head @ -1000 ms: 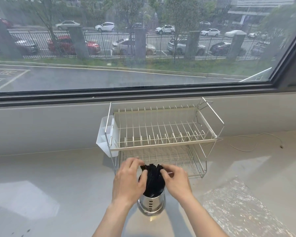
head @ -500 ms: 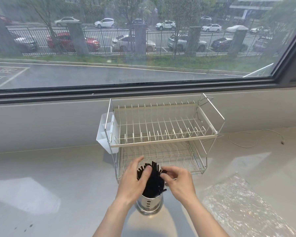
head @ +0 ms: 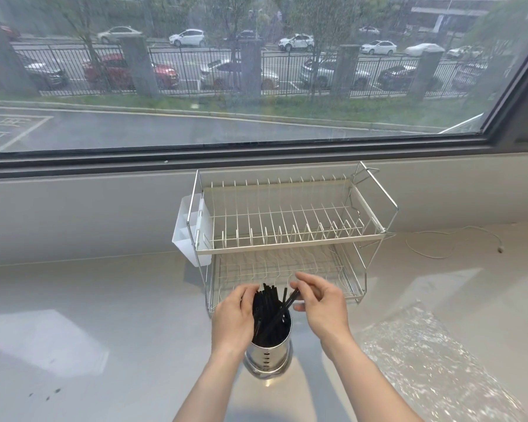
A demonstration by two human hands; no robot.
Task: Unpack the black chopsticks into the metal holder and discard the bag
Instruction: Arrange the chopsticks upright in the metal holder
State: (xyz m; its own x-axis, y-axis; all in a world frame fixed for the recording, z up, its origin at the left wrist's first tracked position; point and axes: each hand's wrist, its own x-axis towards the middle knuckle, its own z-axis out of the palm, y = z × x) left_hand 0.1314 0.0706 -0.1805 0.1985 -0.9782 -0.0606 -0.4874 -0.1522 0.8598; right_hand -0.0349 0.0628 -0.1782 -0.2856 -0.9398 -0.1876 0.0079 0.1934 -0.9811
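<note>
Both hands flank the metal holder (head: 268, 354): left hand (head: 235, 318) cups the black chopsticks (head: 267, 312) standing inside, right hand (head: 320, 306) pinches one leaning stick. A sideways nudge could tip the holder, spilling them.

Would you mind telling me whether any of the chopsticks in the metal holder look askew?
Yes: one black chopstick leans right across the metal holder toward the right hand, while the other chopsticks stand bunched against the left hand.

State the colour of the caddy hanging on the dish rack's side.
White caddy, clearest in the head view.
</note>
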